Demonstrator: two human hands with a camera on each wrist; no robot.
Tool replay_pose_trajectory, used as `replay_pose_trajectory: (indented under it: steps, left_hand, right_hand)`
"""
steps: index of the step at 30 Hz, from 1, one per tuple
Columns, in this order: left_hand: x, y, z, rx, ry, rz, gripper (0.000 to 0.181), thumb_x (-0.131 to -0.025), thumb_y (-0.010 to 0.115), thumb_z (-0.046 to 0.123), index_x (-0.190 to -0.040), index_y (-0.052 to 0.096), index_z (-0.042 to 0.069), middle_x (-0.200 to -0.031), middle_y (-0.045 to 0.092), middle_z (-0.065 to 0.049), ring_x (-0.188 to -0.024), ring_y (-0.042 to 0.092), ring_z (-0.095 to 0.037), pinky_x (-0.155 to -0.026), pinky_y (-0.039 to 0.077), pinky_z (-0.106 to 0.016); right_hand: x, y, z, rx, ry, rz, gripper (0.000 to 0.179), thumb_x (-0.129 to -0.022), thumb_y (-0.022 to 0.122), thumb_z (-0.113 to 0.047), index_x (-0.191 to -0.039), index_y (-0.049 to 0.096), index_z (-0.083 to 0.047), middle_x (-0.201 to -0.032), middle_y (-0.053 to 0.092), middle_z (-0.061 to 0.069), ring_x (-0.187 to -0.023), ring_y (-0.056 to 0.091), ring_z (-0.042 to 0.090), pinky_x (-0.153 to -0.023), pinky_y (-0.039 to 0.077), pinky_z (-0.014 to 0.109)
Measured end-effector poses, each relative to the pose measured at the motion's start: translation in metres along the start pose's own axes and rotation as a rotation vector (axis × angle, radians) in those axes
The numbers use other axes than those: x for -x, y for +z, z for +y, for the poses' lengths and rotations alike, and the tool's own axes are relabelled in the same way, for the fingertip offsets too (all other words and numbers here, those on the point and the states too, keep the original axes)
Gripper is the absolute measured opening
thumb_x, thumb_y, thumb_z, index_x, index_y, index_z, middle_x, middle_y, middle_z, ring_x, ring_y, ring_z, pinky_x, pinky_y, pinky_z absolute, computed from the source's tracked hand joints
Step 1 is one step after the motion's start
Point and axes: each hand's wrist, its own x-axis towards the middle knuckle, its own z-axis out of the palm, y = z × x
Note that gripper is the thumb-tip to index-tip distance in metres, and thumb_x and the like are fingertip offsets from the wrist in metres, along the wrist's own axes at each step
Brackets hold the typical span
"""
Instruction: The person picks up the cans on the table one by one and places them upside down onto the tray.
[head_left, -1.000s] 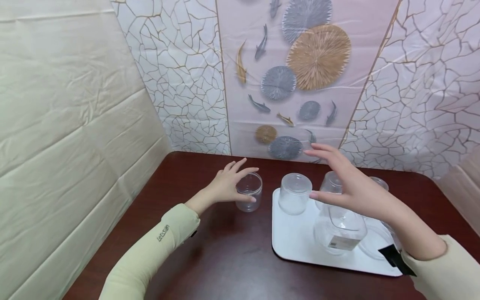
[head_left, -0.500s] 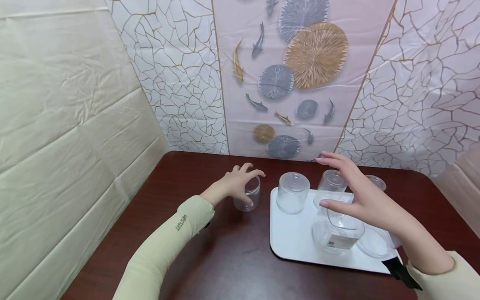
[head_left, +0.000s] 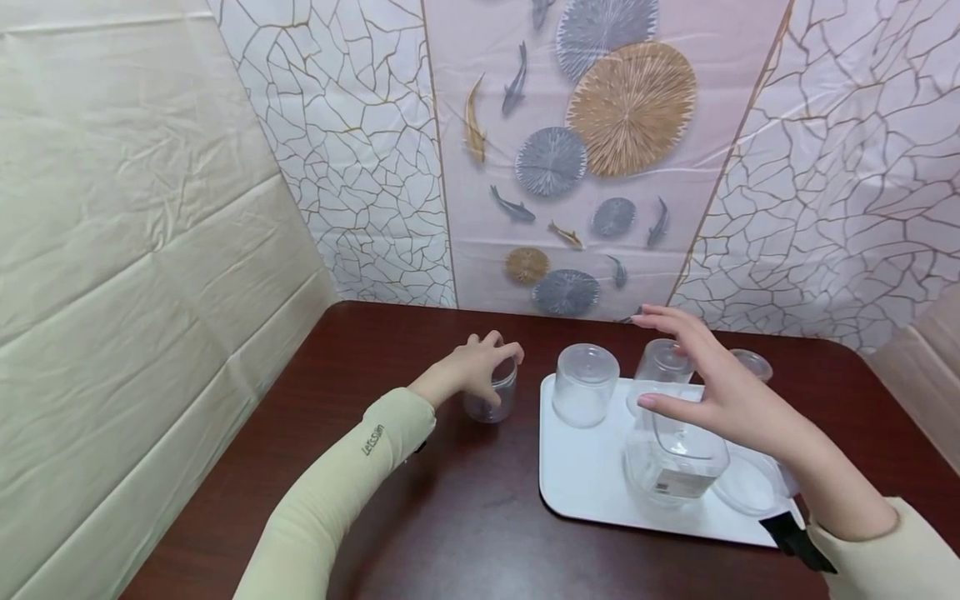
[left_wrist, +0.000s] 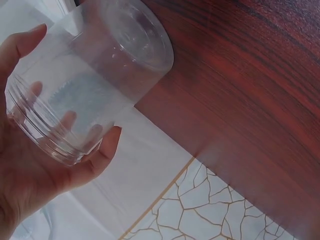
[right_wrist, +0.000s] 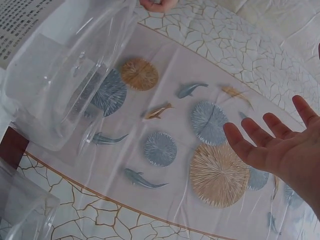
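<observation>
In the head view my left hand (head_left: 474,368) reaches over a clear plastic jar (head_left: 486,410) standing on the table left of the tray. Its thumb and curled fingers grip the jar around the threaded rim, as the left wrist view shows; fingertips (left_wrist: 111,139) appear beside and through the clear wall, and the jar's base (left_wrist: 142,40) meets the table. My right hand (head_left: 708,379), fingers spread and holding nothing, hovers above the white tray (head_left: 585,483). Beneath it stands a larger clear container (head_left: 686,458) with a printed label, partly hidden by the hand.
An upturned clear jar (head_left: 587,387) stands at the tray's left end. Another clear jar (head_left: 666,362) is behind the right hand, and a further clear one (head_left: 752,364) at the back right. A round clear piece (head_left: 750,487) lies on the tray's right. A patterned cloth wall (head_left: 360,208) borders the dark table.
My left hand has moved over the jar, and its fingers have curled in around the rim. The right hand has shifted slightly right and down, still spread.
</observation>
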Motion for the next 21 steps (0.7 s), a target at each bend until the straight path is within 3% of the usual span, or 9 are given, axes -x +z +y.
replay_pose_trajectory:
  steps: [6, 13, 21]
  left_hand:
    - [-0.002, 0.000, -0.001, -0.009, -0.011, 0.009, 0.065, -0.067, 0.083, 0.028, -0.120, 0.046, 0.029, -0.124, 0.042, -0.009, -0.106, 0.043, -0.033, -0.076, 0.050, -0.044]
    - [0.010, -0.006, -0.003, 0.063, 0.003, 0.042, 0.067, -0.068, 0.083, 0.028, -0.123, 0.044, 0.027, -0.128, 0.039, -0.010, -0.108, 0.041, -0.035, -0.077, 0.049, -0.046]
    - [0.030, -0.024, -0.004, 0.176, 0.033, 0.202, 0.068, -0.065, 0.085, 0.027, -0.120, 0.046, 0.030, -0.126, 0.041, -0.007, -0.109, 0.042, -0.033, -0.081, 0.049, -0.045]
  right_hand:
    - [0.000, -0.001, 0.001, -0.011, 0.020, -0.016, 0.079, -0.072, 0.079, -0.007, -0.139, 0.039, -0.014, -0.145, 0.035, 0.010, -0.125, 0.030, -0.009, -0.093, 0.027, 0.002]
    - [-0.001, 0.000, 0.001, -0.008, 0.032, -0.026, 0.076, -0.074, 0.079, -0.008, -0.138, 0.040, -0.013, -0.144, 0.036, 0.011, -0.126, 0.029, -0.009, -0.093, 0.026, 0.001]
    - [-0.004, 0.002, 0.000, -0.006, 0.016, -0.014, 0.074, -0.074, 0.078, -0.008, -0.138, 0.040, -0.013, -0.144, 0.037, 0.010, -0.126, 0.029, -0.008, -0.092, 0.028, 0.003]
